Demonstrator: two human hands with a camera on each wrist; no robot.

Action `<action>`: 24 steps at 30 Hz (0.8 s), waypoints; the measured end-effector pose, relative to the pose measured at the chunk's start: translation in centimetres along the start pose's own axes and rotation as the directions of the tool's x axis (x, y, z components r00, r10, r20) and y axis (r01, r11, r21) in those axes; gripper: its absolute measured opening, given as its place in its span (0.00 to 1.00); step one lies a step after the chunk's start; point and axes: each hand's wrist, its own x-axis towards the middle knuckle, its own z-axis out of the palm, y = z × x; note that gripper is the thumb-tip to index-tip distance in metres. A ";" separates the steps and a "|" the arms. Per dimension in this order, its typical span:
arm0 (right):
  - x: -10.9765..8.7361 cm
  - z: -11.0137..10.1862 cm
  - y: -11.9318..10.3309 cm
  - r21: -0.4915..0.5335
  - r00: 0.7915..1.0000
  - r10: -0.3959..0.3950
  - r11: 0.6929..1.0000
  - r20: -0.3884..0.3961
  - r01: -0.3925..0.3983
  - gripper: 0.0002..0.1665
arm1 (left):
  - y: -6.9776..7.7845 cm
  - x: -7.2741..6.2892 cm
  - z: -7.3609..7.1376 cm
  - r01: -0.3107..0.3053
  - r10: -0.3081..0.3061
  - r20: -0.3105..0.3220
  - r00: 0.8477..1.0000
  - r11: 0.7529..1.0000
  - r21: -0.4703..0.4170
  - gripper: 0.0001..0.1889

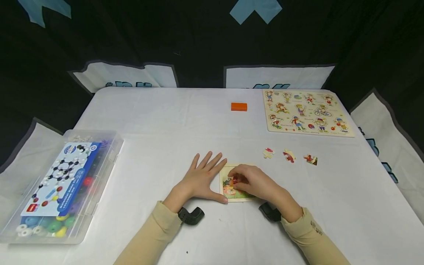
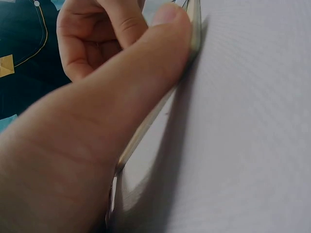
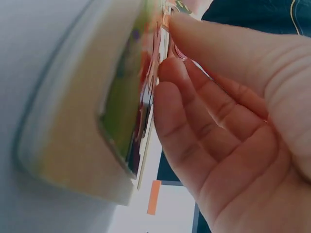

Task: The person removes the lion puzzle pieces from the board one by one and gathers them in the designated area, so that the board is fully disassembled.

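A small wooden jigsaw puzzle board (image 1: pixel 223 172) with a pale frame lies on the white table, partly covered by both hands. My left hand (image 1: pixel 200 182) has its fingers spread straight on the cloth along the board's left side, and its thumb touches the near left corner. Over the board, my right hand (image 1: pixel 256 180) pinches a reddish puzzle piece (image 1: pixel 234 181) between thumb and fingers; most of the piece is hidden. In the right wrist view the fingertips are close against the board's picture face (image 3: pixel 124 107). Three loose puzzle pieces (image 1: pixel 289 156) lie to the right, beyond the right hand.
At the left stands a clear plastic box (image 1: pixel 110 158) of colourful beads and parts, with a blue and white card (image 1: pixel 63 176) in its lid. An orange block (image 1: pixel 239 106) lies toward the back. A larger picture board (image 1: pixel 309 112) occupies the far right corner.
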 end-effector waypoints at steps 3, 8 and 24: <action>0.1 0.1 0.0 0.005 1.000 0.008 1.000 -0.005 -0.008 0.12 | 0.0 0.0 -0.1 0.003 -0.003 0.003 1.000 1.000 0.004 0.62; 0.1 0.1 0.0 0.013 1.000 0.005 1.000 -0.003 -0.005 0.12 | 0.0 0.0 -0.1 0.005 -0.005 0.007 1.000 1.000 0.007 0.62; -0.4 -0.4 0.4 -0.025 0.998 0.046 0.999 -0.033 -0.047 0.12 | 0.0 0.1 0.1 0.002 -0.002 0.010 1.000 1.000 0.012 0.62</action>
